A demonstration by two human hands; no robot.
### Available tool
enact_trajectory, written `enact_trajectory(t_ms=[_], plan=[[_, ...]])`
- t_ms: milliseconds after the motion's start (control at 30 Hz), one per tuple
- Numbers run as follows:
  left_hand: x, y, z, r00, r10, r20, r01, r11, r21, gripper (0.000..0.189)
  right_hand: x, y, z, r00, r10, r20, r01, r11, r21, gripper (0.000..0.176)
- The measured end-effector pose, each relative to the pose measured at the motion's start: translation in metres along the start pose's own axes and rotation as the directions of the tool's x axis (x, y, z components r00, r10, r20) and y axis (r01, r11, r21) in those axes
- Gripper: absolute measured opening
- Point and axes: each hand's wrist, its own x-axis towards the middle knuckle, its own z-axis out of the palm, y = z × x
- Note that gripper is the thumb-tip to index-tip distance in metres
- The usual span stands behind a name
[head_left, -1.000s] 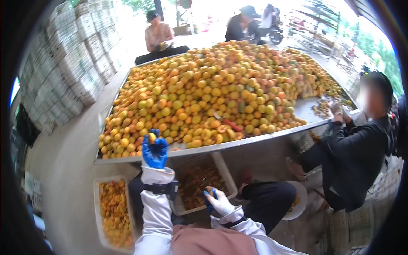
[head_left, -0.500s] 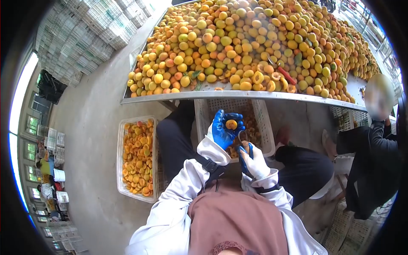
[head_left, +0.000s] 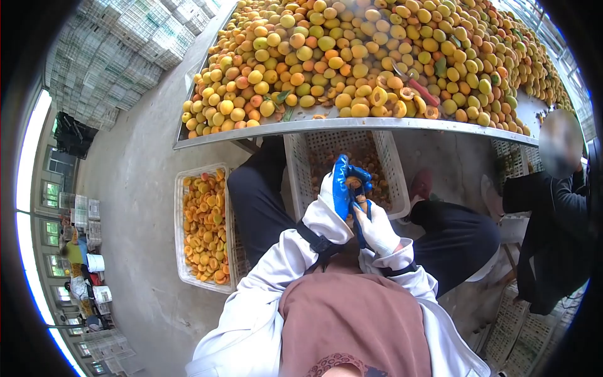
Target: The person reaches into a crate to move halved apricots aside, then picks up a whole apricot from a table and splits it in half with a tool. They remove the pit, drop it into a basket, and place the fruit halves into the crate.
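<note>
My left hand [head_left: 340,182], in a blue-coated glove, curls around an apricot [head_left: 353,183], its fingers partly covering the fruit. Just below it, my right hand [head_left: 379,231], in a white glove with blue-coated fingers, grips a small pitting tool with a brownish handle [head_left: 361,203]. The tool's head is up against the apricot and mostly hidden. Both hands are over a white crate [head_left: 398,188] with pits and scraps in it, partly under the table edge. Left of my legs, another white crate [head_left: 180,234] holds apricot halves.
A metal-edged table [head_left: 264,131] bears a large heap of apricots [head_left: 301,53]. A red-handled knife [head_left: 424,93] lies on the heap. A person in dark clothes [head_left: 553,220] sits at the right. Stacked crates [head_left: 103,66] stand at the far left.
My hands have come together, bringing the tool's looped head from just beside the apricot up against it. My left hand has turned and closed more around the fruit. The view has shifted slightly.
</note>
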Motion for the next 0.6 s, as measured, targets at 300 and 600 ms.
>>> enact_trajectory(t_ms=[300, 600], plan=[[0.007, -0.003, -0.014, 0.996, 0.086, 0.032, -0.091, 0.97, 0.225, 0.056, 0.001, 0.01, 0.002, 0.999, -0.002, 0.054, 0.013, 0.982, -0.191, 0.03], [-0.005, 0.018, -0.001, 0.926, 0.045, 0.375, -0.076, 0.995, 0.069, 0.067, -0.009, -0.027, -0.029, 0.844, 0.221, 0.489, -0.521, 0.557, 0.646, 0.028]])
